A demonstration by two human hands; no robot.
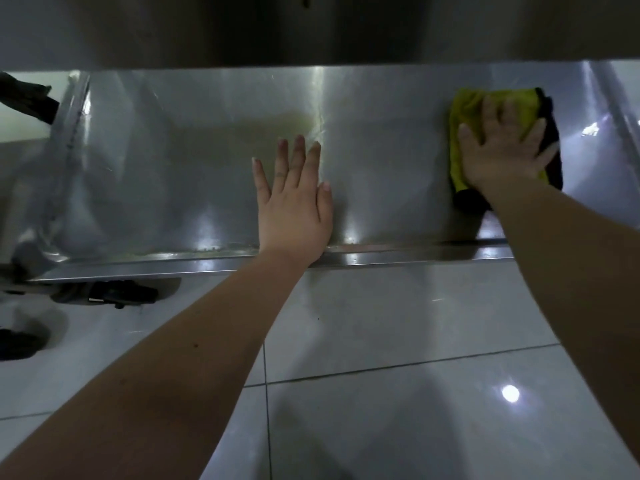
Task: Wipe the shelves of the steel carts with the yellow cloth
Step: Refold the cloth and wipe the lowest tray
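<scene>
A low steel cart shelf [180, 174] spans the view, with a dull brownish smear near its middle. My right hand [502, 147] presses flat, fingers spread, on the yellow cloth [464, 109], which has a dark edge and lies at the shelf's right end. My left hand [294, 202] rests flat on the bare steel at the shelf's middle, fingers straight, wrist over the front lip. Both forearms reach in from below.
An upper steel shelf [311, 26] overhangs at the top. A cart leg [65, 147] stands at the left, with a black caster [117, 292] under the front lip. Another steel upright [620, 98] rises at the right. White glossy floor tiles [398, 341] lie in front.
</scene>
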